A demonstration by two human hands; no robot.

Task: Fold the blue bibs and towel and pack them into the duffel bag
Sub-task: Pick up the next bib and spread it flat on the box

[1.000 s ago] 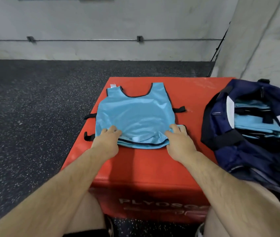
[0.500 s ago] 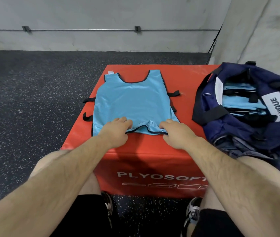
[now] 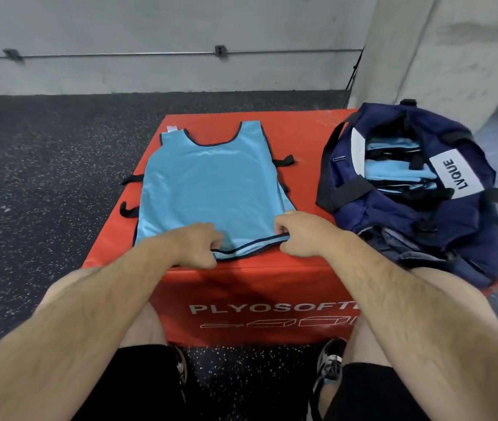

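Two pinches: left hand [image 3: 199, 245], right hand [image 3: 300, 235] each clamped on bib [image 3: 211, 183] hem, near edge of box [image 3: 302, 133]. Open bag [image 3: 454, 238] on right edge. We judge bib light, limp, slippery; we'd grip hem corners for fold.

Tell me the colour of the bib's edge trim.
Dark, near black, on a light blue bib; head view.

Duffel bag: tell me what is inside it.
Through the duffel bag's open top, a stack of folded blue bibs with black trim shows. Anything beneath that stack is covered by the bibs and the bag's navy fabric.
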